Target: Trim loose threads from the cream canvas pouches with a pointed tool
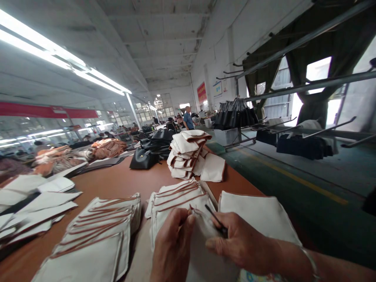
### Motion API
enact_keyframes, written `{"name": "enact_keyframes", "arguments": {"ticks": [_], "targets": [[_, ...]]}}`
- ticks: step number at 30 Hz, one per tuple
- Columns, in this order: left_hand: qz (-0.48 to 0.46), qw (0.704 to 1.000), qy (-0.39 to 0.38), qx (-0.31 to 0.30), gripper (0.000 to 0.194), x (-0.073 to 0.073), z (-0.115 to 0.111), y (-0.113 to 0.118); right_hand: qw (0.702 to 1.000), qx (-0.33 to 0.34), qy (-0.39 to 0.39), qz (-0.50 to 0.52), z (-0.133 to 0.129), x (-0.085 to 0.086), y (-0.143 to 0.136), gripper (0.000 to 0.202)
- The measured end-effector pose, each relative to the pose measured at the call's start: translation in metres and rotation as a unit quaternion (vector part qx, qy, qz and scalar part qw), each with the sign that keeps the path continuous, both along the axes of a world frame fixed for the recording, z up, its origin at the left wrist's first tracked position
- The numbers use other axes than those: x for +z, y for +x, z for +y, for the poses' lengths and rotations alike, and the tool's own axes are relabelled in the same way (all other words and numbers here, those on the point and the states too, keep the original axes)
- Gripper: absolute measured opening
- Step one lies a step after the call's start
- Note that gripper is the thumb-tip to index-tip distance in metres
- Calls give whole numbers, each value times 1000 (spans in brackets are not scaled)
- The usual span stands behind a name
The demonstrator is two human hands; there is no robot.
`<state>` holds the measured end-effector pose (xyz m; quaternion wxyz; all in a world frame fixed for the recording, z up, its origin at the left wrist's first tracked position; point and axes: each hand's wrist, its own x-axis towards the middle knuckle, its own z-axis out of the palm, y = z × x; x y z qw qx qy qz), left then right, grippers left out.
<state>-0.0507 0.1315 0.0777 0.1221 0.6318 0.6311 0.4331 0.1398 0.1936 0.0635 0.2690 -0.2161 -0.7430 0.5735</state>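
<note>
My left hand (174, 243) pinches the brown-trimmed corner of a white fabric piece (210, 254) near the table's front edge. Close by on the right, my right hand (237, 239) is wrapped round a small dark tool (221, 229), whose thin tip points up and left toward that corner. Its exact kind is hard to make out. Behind my hands lies an overlapping row of white pieces with brown edging (179, 196). Another such row (100, 231) spreads to the left, and a single white piece (258, 213) rests to the right.
On the brown table (141, 178) stand a tall folded white stack (188, 154) and black bags (147, 156). Loose white pieces (44, 203) lie far left. Metal racks (308, 84) with dark bags are at the right. A person in blue (188, 119) stands farther back.
</note>
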Motion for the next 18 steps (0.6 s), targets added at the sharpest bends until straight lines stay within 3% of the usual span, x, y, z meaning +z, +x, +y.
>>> {"name": "enact_keyframes", "arguments": {"ticks": [2,4,5,7,9,10,14,16,18], "targets": [[-86,988,-100,-77,27,-2,-5,-10,993,94,30,-62,-10,15,14,17],[-199,951,-183,-148,29,-5,-12,-16,981,151,86,-81,-10,28,25,12],[-263,924,-216,-171,29,-6,-15,-18,983,125,112,-71,-6,32,26,10],[-380,870,-258,-178,28,-7,-21,-18,990,9,137,-28,7,29,21,8],[-450,835,-273,-161,27,-5,-25,-16,994,-66,88,19,20,15,6,20],[-466,828,-274,-151,26,-3,-26,-15,998,-52,34,30,24,7,-3,27],[-439,855,-253,-108,27,6,-25,-17,975,120,-189,0,25,-21,-29,38],[-415,870,-251,-87,29,7,-22,-21,964,149,-218,-8,21,-26,-34,35],[-404,871,-267,-78,29,4,-20,-24,969,137,-204,6,21,-25,-35,29]]}}
